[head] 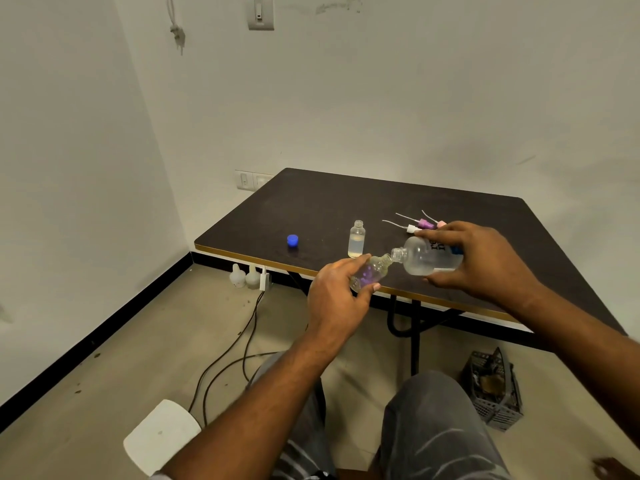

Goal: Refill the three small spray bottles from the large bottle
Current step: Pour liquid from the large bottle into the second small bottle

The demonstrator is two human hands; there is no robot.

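Note:
My right hand [485, 258] grips the large clear bottle [420, 258], tipped on its side with its open neck pointing left. My left hand [334, 292] holds a small clear bottle [372, 271], tilted so its mouth meets the large bottle's neck over the table's front edge. Another small open bottle [356, 239] stands upright on the dark table [311, 202], partly filled with clear liquid. A blue cap [292, 240] lies to its left. Three spray tops [420, 223] with thin tubes, white, purple and pink, lie behind my right hand. A third small bottle is not visible.
The table stands in a room corner against white walls. Under it, cables [228, 358] run across the floor past white plugs [247, 277]. A grey crate [495, 389] sits on the floor at the right, a white stool seat [161, 436] at the lower left.

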